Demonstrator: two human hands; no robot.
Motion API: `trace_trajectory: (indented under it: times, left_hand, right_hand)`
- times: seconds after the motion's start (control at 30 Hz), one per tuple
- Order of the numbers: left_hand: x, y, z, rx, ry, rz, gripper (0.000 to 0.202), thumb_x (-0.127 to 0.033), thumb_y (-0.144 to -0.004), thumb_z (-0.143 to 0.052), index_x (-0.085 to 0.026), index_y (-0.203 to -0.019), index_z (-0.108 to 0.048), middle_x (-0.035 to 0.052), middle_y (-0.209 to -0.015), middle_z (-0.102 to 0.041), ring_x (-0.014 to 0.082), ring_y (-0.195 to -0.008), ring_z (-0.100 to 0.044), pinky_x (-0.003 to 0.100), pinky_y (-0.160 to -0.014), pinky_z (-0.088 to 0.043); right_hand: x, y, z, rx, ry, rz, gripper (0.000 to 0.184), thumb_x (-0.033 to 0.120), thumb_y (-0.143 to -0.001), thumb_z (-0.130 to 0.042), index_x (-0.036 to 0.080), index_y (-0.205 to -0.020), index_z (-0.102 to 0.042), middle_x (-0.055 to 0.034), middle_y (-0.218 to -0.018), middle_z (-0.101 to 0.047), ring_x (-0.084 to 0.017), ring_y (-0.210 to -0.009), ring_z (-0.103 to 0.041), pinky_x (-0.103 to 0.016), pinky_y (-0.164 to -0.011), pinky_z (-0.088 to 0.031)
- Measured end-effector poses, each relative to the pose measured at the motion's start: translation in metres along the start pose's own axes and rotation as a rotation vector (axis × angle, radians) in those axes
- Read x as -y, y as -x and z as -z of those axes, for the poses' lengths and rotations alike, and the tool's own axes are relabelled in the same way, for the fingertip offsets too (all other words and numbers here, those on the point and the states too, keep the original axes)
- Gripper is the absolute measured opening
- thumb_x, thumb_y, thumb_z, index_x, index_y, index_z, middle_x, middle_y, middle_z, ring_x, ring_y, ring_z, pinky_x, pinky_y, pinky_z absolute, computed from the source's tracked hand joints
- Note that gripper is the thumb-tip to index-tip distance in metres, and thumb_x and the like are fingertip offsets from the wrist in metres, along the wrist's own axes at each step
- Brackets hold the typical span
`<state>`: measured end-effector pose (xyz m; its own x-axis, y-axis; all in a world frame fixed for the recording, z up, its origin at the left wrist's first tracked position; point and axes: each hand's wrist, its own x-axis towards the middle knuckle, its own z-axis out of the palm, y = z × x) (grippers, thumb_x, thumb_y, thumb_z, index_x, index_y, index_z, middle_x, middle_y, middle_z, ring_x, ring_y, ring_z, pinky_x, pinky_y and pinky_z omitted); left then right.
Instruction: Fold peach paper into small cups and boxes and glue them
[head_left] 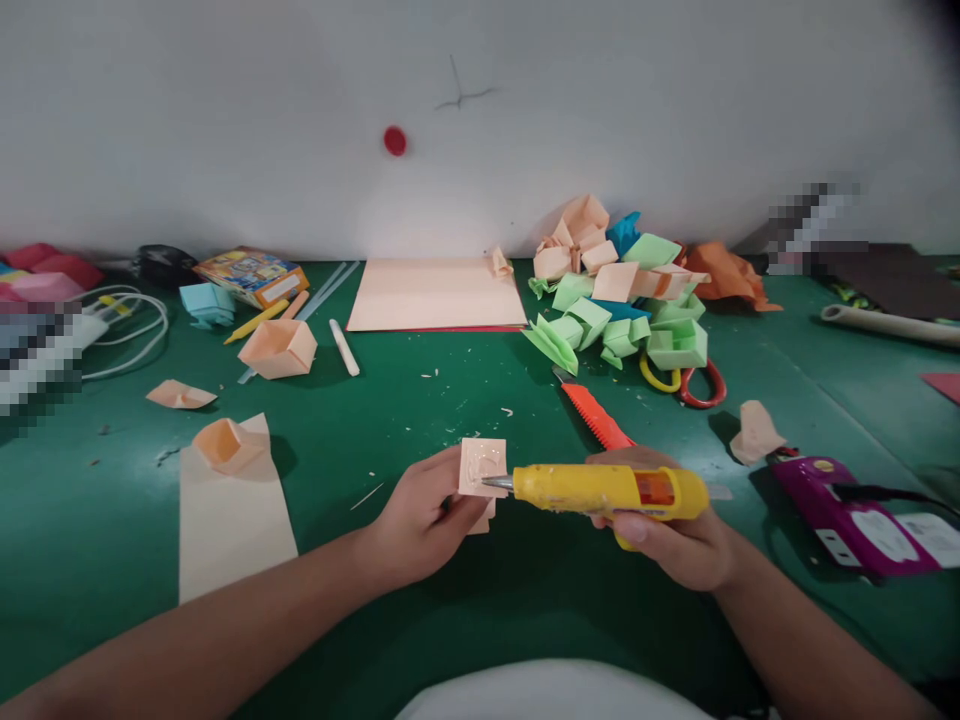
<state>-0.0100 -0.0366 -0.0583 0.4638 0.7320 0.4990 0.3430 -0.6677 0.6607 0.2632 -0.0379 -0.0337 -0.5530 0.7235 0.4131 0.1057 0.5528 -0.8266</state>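
Observation:
My left hand [421, 520] is closed on a small folded peach paper piece [482, 458], its square face turned up with shiny glue on it. In my right hand [675, 550] is a yellow hot glue gun [581, 490], gripped by its handle and lying level. The gun's metal nozzle points left and touches or hovers just over the glued square; I cannot tell which. Behind the gun lies an orange utility knife [596, 412], partly hidden by my right hand. A peach sheet [236, 530] with a folded paper cup [227, 445] on it is to the left.
Green and peach folded papers [622, 320] are heaped at the back right, beside red and yellow scissors [703, 385]. A purple power strip [847, 515] with a plugged cable sits at right. Peach sheets [439, 295] lie against the wall. A peach paper box [279, 350] and white stick [344, 348] stand left.

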Motion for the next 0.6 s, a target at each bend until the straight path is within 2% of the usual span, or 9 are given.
trace_trajectory:
  times: [0.13, 0.3, 0.6]
  left_hand:
    - [-0.0005, 0.0006, -0.0008, -0.017, 0.005, -0.001, 0.022, -0.006, -0.089, -0.05, -0.022, -0.094, -0.065, -0.0004, -0.083, -0.068, 0.0111, -0.067, -0.065, 0.019, -0.059, -0.051]
    - [-0.0008, 0.0, -0.0007, -0.022, -0.019, 0.008, 0.02, -0.008, -0.09, -0.05, -0.022, -0.092, -0.065, 0.0, -0.081, -0.069, 0.0121, -0.066, -0.065, 0.02, -0.058, -0.051]
    - [-0.0008, 0.0001, -0.0004, -0.001, -0.064, 0.045, 0.017, -0.015, -0.092, -0.049, -0.021, -0.087, -0.064, 0.0011, -0.077, -0.068, 0.0141, -0.064, -0.064, 0.022, -0.056, -0.05]
  right_hand:
    - [-0.0019, 0.0009, 0.0006, -0.004, -0.01, 0.024, 0.02, 0.038, -0.099, -0.055, 0.021, -0.091, -0.064, -0.0022, -0.071, -0.06, -0.016, -0.057, -0.055, -0.03, -0.054, -0.047]
    - [-0.0054, 0.0032, 0.0008, -0.006, -0.019, 0.022, 0.021, 0.039, -0.098, -0.055, 0.021, -0.092, -0.062, -0.0019, -0.071, -0.059, -0.017, -0.059, -0.055, -0.029, -0.054, -0.047]
    - [-0.0049, 0.0009, 0.0038, 0.03, 0.0, 0.014, 0.029, 0.042, -0.098, -0.054, 0.021, -0.078, -0.058, -0.0022, -0.067, -0.056, -0.017, -0.06, -0.053, -0.031, -0.054, -0.043]
